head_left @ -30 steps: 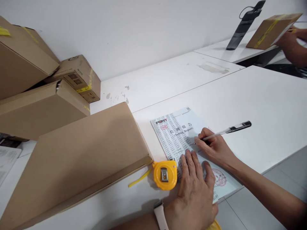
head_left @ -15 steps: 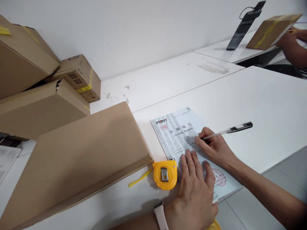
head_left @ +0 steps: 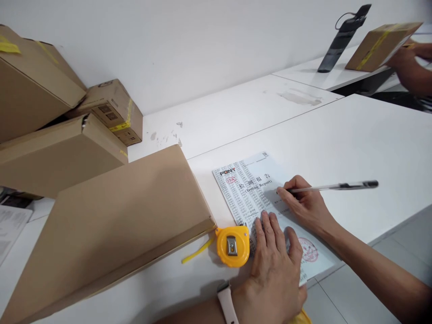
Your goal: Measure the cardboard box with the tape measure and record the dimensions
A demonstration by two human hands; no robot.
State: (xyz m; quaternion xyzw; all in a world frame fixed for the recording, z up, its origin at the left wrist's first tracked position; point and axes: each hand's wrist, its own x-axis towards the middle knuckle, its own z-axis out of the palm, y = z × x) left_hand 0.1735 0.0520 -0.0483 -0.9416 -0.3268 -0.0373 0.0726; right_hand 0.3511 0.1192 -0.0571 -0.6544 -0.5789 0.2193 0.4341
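Note:
A printed booklet (head_left: pixel 232 189) headed "Testing Report", with a red stamp low on its cover, lies on the white table. My left hand (head_left: pixel 275 265) rests flat on its lower part, fingers stretched out. Above and to the right, my right hand (head_left: pixel 305 202) grips a pen (head_left: pixel 340 185) over the cover; the pen slants low, its rear end pointing right, and whether its tip touches the paper I cannot tell. Just left of my left hand sits a yellow tape measure (head_left: pixel 238 258) with a metal clip and a yellow strap.
A large flat cardboard box (head_left: pixel 128 216) lies left of the booklet. More cardboard boxes (head_left: pixel 111 112) are piled at the back left. Far right stand a dark water bottle (head_left: pixel 339 47) and a taped carton (head_left: pixel 378 47), with another person's hand (head_left: pixel 405 60) beside it. The table's front edge runs at lower right.
My right hand has shifted slightly up and right on the cover, and the pen now lies flatter with its rear end further right. The left hand stays in place.

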